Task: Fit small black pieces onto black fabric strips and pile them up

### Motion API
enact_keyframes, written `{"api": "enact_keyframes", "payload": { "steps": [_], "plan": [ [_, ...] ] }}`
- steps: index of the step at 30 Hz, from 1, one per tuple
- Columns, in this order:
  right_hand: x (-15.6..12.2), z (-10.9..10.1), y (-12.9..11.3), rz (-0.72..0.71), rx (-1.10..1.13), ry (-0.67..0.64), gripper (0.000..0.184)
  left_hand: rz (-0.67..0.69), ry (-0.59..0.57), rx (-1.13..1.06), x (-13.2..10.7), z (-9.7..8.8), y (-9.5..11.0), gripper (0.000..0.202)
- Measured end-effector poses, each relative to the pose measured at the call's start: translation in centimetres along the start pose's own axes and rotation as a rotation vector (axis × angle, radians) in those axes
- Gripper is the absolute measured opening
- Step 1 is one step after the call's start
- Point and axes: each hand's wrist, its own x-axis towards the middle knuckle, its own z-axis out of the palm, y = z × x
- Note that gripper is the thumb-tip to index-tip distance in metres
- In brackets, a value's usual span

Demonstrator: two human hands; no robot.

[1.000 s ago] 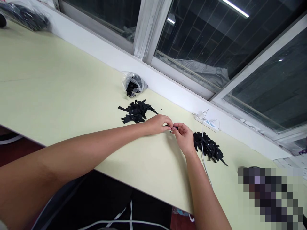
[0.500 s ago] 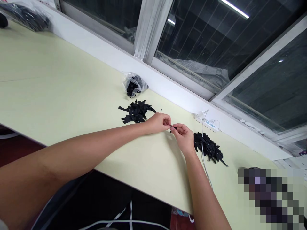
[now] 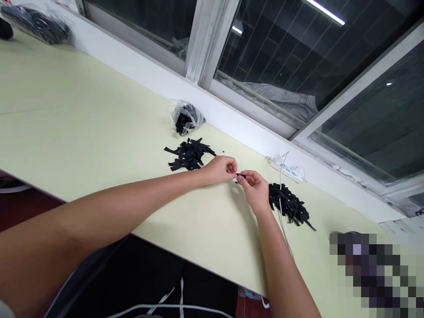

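Black strip (image 3: pixel 243 176), one, held over the bench (image 3: pixel 99 141) between two heaps of similar strips. Right hand (image 3: pixel 256 190): thumb and forefinger pinching the strip, other fingers curled behind. Left hand (image 3: pixel 218 171): thumb and fingertips drawn together at the strip's left end; we cannot tell whether they grip it. One tiny dark piece (image 3: pixel 236 182) shows just below the strip, near the right thumb; too small for us to identify.

Heaps, two. We note the left heap (image 3: pixel 188 155) just beyond the left wrist, loose ends splayed; the right heap (image 3: pixel 291 206) beside the right hand, partly hidden by it. Strips overlap too much for us to count singly.

Clear plastic bags, two: a small bag (image 3: pixel 186 118) with black pieces in it, behind the left heap, and a large bag (image 3: pixel 38 25) of dark contents at the far left corner. Dark speck (image 3: pixel 223 151), one, lying past the left hand. Power strip (image 3: pixel 286 170), one, by the wall; one white cable (image 3: pixel 280 207) crosses the right heap.
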Motion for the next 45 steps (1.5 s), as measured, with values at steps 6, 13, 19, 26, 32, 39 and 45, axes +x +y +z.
{"api": "enact_keyframes", "payload": {
  "steps": [6, 13, 19, 26, 32, 39, 45],
  "plan": [
    [-0.1, -0.1, -0.3, 0.020, 0.067, 0.031, 0.035, 0.045, -0.041, -0.068, 0.1, 0.0, -0.3, 0.007],
    [-0.1, -0.3, -0.4, 0.031, 0.071, 0.057, 0.036, 0.083, -0.085, -0.078, 0.1, -0.2, 0.0, 0.011],
    [0.0, -0.2, -0.2, 0.010, 0.057, 0.052, 0.035, 0.096, -0.095, -0.039, 0.0, -0.4, -0.2, 0.012],
    [-0.1, 0.0, -0.7, -0.011, 0.058, 0.046, 0.033, 0.100, -0.084, 0.007, -0.2, -0.3, 0.1, 0.014],
    [-0.2, 0.3, -1.1, -0.004, 0.067, 0.046, 0.030, 0.094, -0.049, 0.050, -0.2, -0.1, 0.0, 0.014],
    [-0.2, 0.5, -1.3, -0.031, 0.063, 0.080, 0.029, 0.135, 0.033, 0.133, -0.1, -0.3, -0.1, 0.010],
    [-0.2, 0.5, -1.1, -0.087, 0.004, 0.084, 0.027, 0.211, 0.062, 0.171, 0.1, -0.6, -0.1, 0.008]
  ]
}}
